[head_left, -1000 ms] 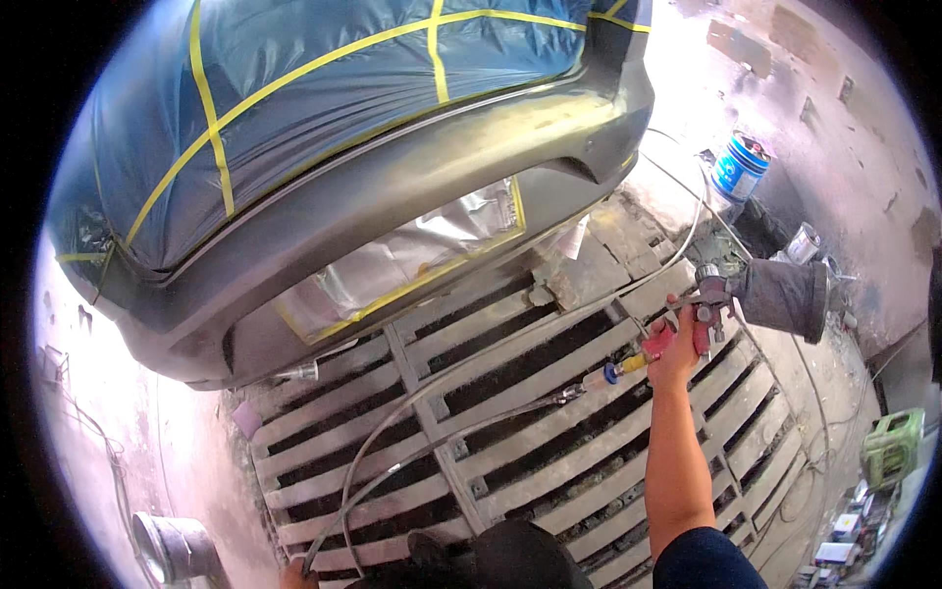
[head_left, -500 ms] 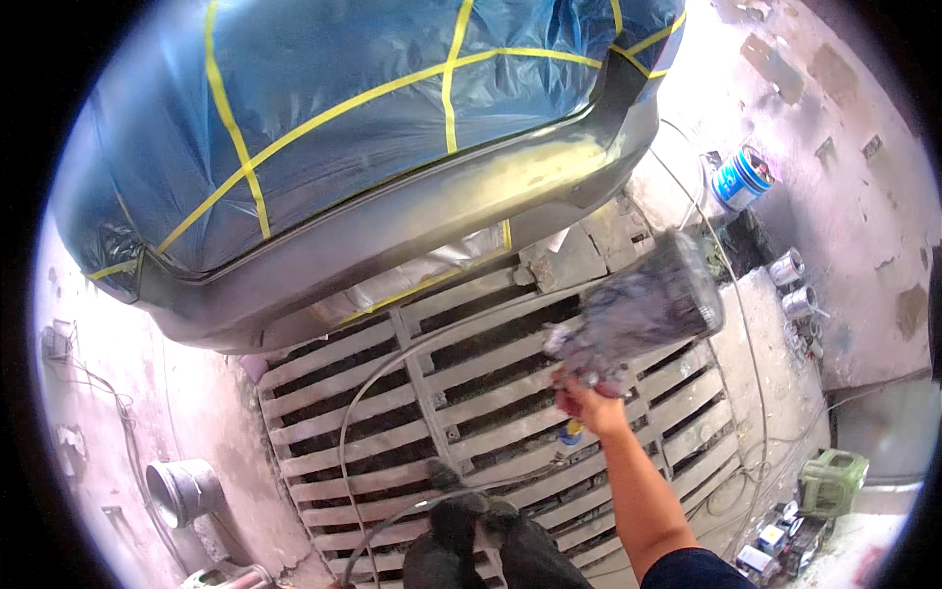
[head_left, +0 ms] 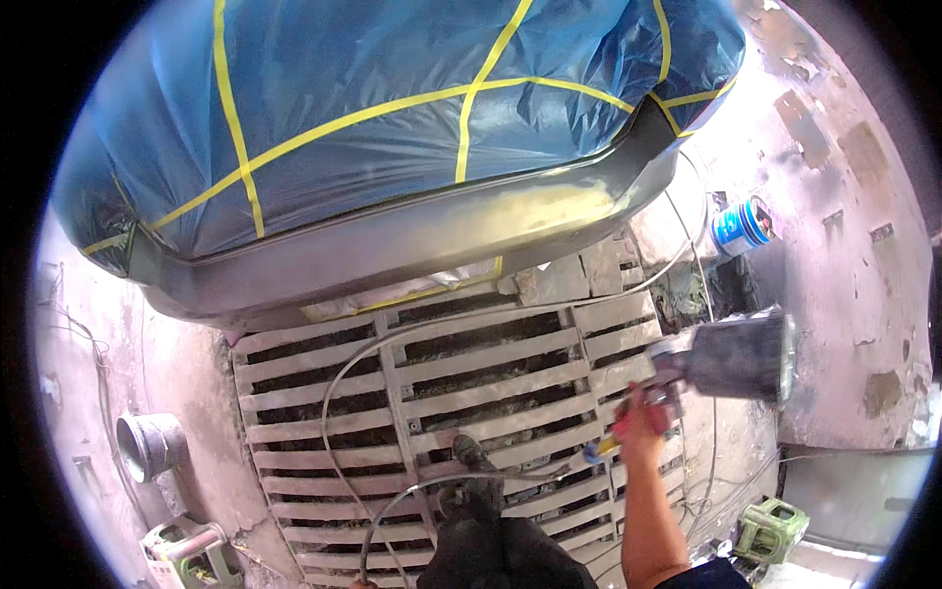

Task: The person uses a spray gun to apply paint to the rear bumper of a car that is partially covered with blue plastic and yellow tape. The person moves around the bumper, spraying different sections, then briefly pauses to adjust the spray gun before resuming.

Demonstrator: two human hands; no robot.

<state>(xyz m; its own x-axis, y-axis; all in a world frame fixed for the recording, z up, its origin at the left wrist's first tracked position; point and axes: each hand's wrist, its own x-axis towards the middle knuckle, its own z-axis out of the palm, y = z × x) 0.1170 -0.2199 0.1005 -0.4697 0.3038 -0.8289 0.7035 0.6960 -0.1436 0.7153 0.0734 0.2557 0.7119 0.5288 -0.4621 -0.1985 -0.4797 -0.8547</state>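
Note:
My right hand [head_left: 643,422] is closed around the red handle of a spray gun [head_left: 672,365], held out to the right above the slatted floor. Its large dark cup [head_left: 741,358] points to the right, slightly blurred. From the yellow and blue fitting [head_left: 601,451] under the handle an air hose [head_left: 442,479] curves left and down. Only a sliver of my left hand [head_left: 363,584] shows at the lower edge, closed on that hose. Ahead is a grey car bumper [head_left: 392,240] with a yellowish patch toward its right; blue plastic sheeting [head_left: 363,128] and yellow tape cover the car above it.
The wooden slatted floor [head_left: 491,368] has gaps, and a hose loop [head_left: 329,412] crosses it. A blue can [head_left: 738,228] stands by the right wall. A grey bucket [head_left: 152,447] lies tipped at left. Green stools [head_left: 770,530] stand at lower right and lower left.
My right hand has swung the spray gun to the right and a little down, away from the bumper. The view has shifted, and the gun shows less blur.

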